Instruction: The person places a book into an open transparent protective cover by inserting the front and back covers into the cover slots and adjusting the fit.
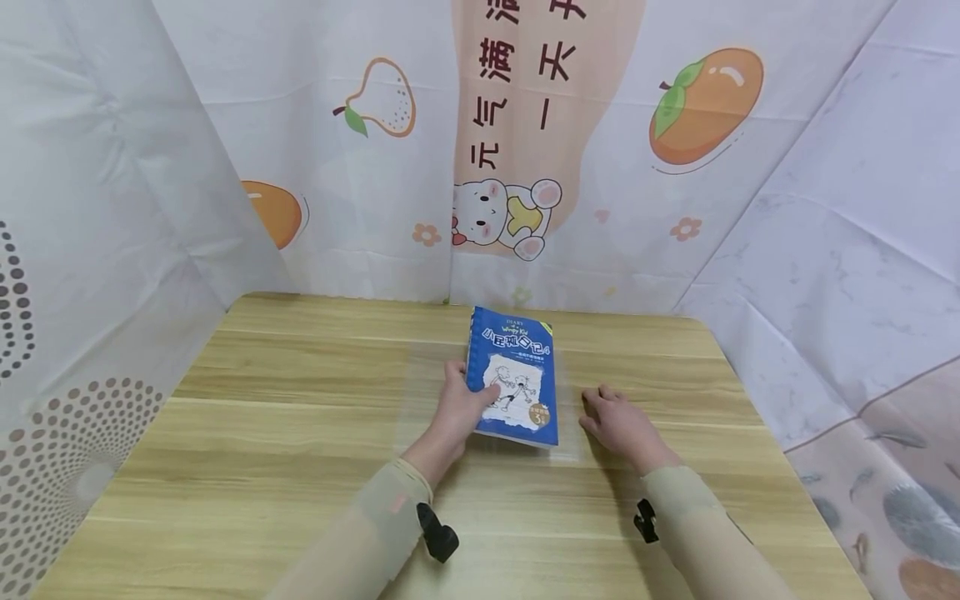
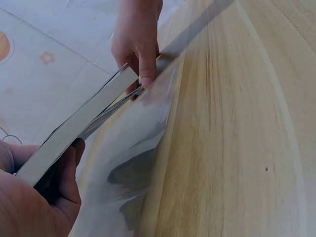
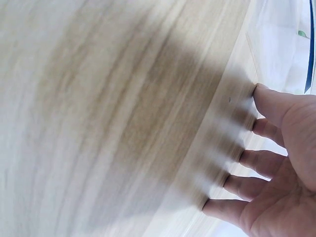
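Note:
A blue paperback book [image 1: 517,367] lies near the middle of the wooden table [image 1: 262,433] on a clear plastic sheet [image 1: 420,392]. My left hand [image 1: 461,404] grips the book's left edge, thumb on the cover, and tilts that side up off the sheet. In the left wrist view the left hand [image 2: 39,202] holds the book [image 2: 84,123] by its page edge above the glossy sheet [image 2: 133,163]. My right hand [image 1: 611,417] lies flat just right of the book, fingers spread. The right wrist view shows the right hand [image 3: 276,163] pressing its fingertips down, blurred.
Printed cloth walls [image 1: 360,167] close in the table at the back and on both sides. Bare wood stretches left of the sheet and toward the front edge. A small black clip [image 1: 437,533] sits on each sleeve.

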The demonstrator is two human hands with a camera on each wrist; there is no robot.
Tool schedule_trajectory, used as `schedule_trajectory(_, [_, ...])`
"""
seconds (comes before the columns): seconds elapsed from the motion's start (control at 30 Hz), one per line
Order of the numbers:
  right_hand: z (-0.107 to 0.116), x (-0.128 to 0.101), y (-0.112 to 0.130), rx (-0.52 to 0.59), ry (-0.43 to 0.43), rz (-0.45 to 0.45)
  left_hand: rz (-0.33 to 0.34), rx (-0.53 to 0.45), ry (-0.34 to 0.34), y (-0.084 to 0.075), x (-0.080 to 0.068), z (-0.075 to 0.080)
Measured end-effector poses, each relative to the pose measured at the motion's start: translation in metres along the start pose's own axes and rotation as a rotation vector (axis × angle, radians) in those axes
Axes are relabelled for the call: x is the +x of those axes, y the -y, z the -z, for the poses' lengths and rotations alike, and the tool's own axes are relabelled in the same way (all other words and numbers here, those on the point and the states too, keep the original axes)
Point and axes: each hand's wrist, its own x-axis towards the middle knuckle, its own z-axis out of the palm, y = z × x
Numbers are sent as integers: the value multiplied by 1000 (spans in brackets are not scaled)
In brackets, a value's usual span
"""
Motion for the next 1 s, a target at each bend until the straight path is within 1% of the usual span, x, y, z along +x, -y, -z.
schedule_trajectory(0.1, [0,0,1,0,5,-7,6,-3,0,1,0,-2])
schedule_trajectory(0.4, [1,0,2,-7,7,-17,-6,-13,16,7,2,-7])
schedule_trajectory(0.77, [1,-1,3,-3,15,-31,7,23,4,11,2,-12])
schedule_trajectory(1.0, [0,-1,3,-1,10,-37,1,34,2,15,4,-14])
